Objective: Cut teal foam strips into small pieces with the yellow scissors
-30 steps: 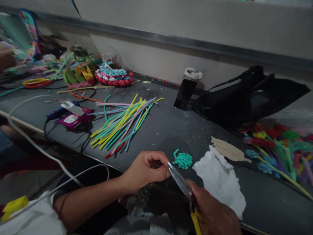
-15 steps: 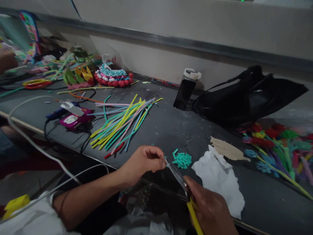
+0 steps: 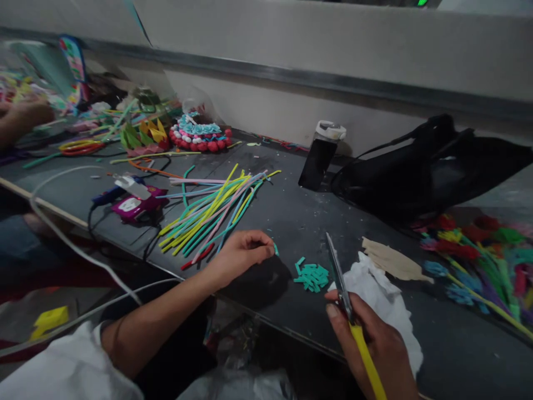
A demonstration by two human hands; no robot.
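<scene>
My left hand (image 3: 250,250) is closed in a pinch above the table, with a short teal piece (image 3: 276,249) showing at its fingertips; it looks like cut pipe cleaner. In my right hand (image 3: 370,339) is a pair of scissors (image 3: 339,275) with yellow handles, blades pointing up and away from me and looking closed. Between the hands lies a small pile of short teal pieces (image 3: 311,276). Beyond my left hand, a bundle of long yellow, teal, pink and blue stems (image 3: 216,208) is spread on the table.
White crumpled paper (image 3: 381,294) and a beige scrap (image 3: 393,260) lie by my right hand. Farther back stand a bottle (image 3: 318,161) and a black bag (image 3: 400,172). Colourful fuzzy flowers (image 3: 478,250) lie right. A purple device (image 3: 137,205) with cables sits left, near another person's hand (image 3: 31,111).
The scissors have moved away from my left fingertips, to the right and upward, and their blades now point up. My left hand has shifted slightly up and left.
</scene>
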